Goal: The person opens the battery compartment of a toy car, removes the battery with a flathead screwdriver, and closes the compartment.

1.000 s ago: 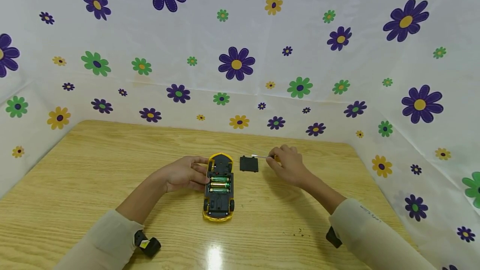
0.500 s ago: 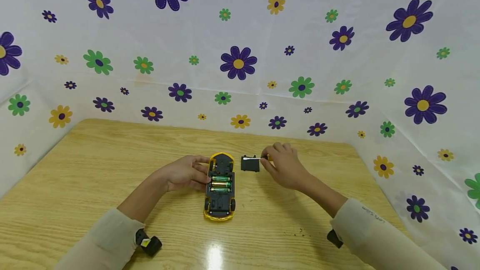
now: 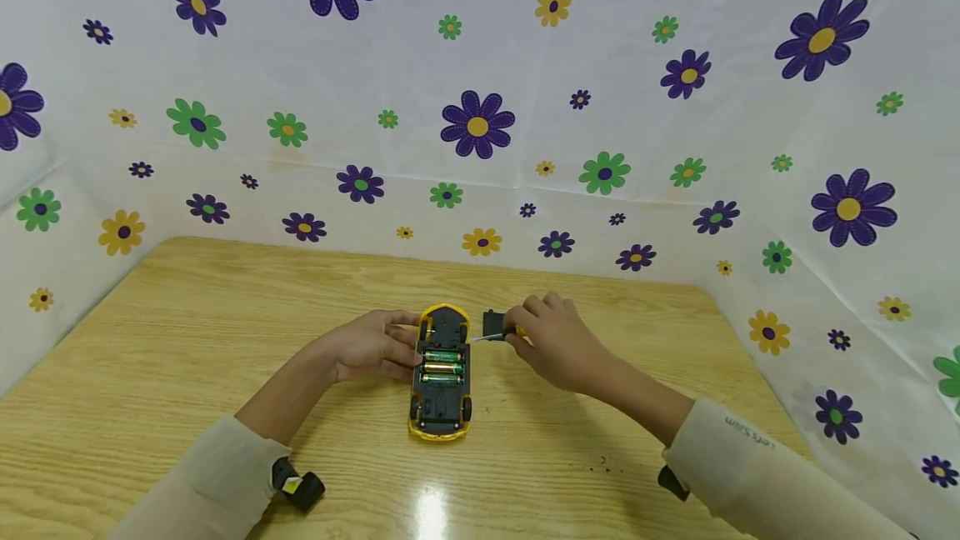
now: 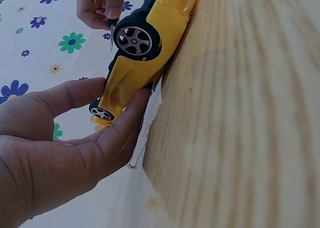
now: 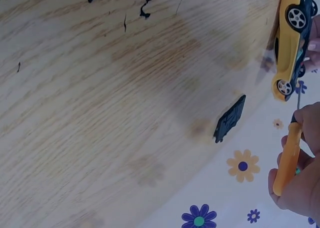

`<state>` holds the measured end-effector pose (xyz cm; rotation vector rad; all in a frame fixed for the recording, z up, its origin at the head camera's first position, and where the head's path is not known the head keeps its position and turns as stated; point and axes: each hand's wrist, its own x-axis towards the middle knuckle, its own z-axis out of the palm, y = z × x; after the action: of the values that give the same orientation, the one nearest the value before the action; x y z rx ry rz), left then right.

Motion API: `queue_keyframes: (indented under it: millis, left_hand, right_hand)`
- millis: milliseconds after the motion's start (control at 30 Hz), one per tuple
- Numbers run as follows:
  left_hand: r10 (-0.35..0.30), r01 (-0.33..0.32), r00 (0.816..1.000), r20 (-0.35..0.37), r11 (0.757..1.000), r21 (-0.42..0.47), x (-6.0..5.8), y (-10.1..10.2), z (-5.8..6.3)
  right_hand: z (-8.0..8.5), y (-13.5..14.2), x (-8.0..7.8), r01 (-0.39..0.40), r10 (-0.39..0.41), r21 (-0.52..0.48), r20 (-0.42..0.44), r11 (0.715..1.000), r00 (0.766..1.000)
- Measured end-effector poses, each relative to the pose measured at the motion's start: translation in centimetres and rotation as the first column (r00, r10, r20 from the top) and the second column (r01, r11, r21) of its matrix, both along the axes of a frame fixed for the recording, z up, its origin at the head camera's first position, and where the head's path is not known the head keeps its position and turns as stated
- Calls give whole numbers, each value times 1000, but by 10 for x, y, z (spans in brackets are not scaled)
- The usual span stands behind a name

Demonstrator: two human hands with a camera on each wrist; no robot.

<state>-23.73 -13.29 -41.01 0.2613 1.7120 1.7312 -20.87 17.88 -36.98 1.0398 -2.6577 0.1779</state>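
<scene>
"When you look beyond the desk (image 3: 225,298), what do you see?"

"I see a white cloth (image 3: 375,48) with printed flowers, which rises behind the far edge. The desk itself is of pale wood."

"And what lies upon it?"

"A yellow toy car (image 3: 440,398) lies upside down, about halfway between the left and right edges, with one end pointing toward the far edge."

"How are the two hands?"

"The left hand (image 3: 372,347) grips the car from the side of the left edge, with thumb and fingers on opposite sides of its body. The right hand (image 3: 558,347) is closed around a screwdriver (image 5: 288,160) with an orange handle. Its tip is at the car's right side; whether it touches, I cannot tell."

"What smaller things are there?"

"One flat black cover (image 3: 492,323) lies just beside the car, toward the far right corner, partly hidden by the right hand. Three batteries (image 3: 442,367) sit side by side in the car's uncovered compartment. Smallest are some dark marks (image 3: 603,465), between the car and the right edge."
</scene>
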Motion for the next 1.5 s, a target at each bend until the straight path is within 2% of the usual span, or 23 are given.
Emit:
queue_keyframes:
  millis: [300, 500, 800, 933, 1133, 1367, 1500]
  left_hand:
    - [4, -4, 1000, 5, 1000, 0, 0, 1, 1]
    - [11, -11, 1000, 2, 1000, -6, 0, 2, 2]
    - [37, -36, 999, 19, 999, -17, 0, 3, 2]
    - [44, -44, 999, 21, 999, -23, 0, 4, 3]
    - [47, -46, 999, 18, 999, -27, 0, 6, 4]
    - [43, -42, 999, 12, 998, -35, 0, 4, 2]
    - [37, -36, 999, 9, 999, -34, 0, 2, 1]
  right_hand:
    - [-1, -6, 5, -75, 82, 71, -112, 995, 990]
    - [6, -6, 6, -100, 121, 142, -150, 985, 981]
    - [19, -13, 3, -159, 200, 197, -209, 967, 957]
    - [25, -19, 4, -144, 198, 235, -223, 961, 954]
    - [33, -30, 6, -77, 147, 313, -206, 947, 968]
    - [39, -45, 8, -39, 148, 413, -236, 910, 960]
    - [42, -51, 9, -15, 134, 457, -230, 889, 964]
